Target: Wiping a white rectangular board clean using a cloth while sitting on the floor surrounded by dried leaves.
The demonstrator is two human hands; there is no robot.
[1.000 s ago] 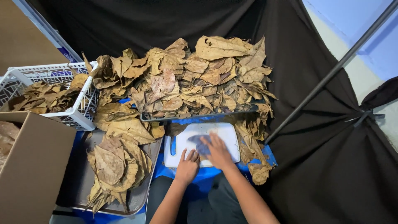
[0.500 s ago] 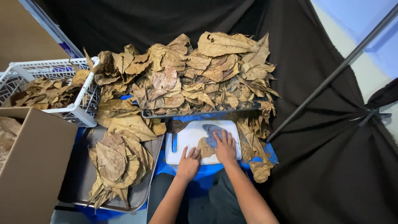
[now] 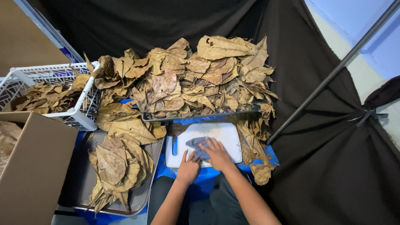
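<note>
A white cutting board (image 3: 227,135) lies on a blue surface in front of me. On it sits a grey-blue cloth (image 3: 195,143). My right hand (image 3: 216,153) presses flat on the cloth with fingers spread. My left hand (image 3: 188,167) rests on the board's near edge beside it, fingers apart, holding nothing. A big heap of dry brown leaves (image 3: 196,79) fills a dark tray just beyond the board.
A metal tray (image 3: 81,183) at the left carries a stack of flattened leaves (image 3: 116,162). A white plastic basket (image 3: 25,77) with more leaves stands far left, above a cardboard box (image 3: 29,171). Black cloth hangs behind and to the right, crossed by a slanting pole (image 3: 333,73).
My right hand has slid with the cloth from the middle of the board toward its near left part. The left hand stays at the board's edge.
</note>
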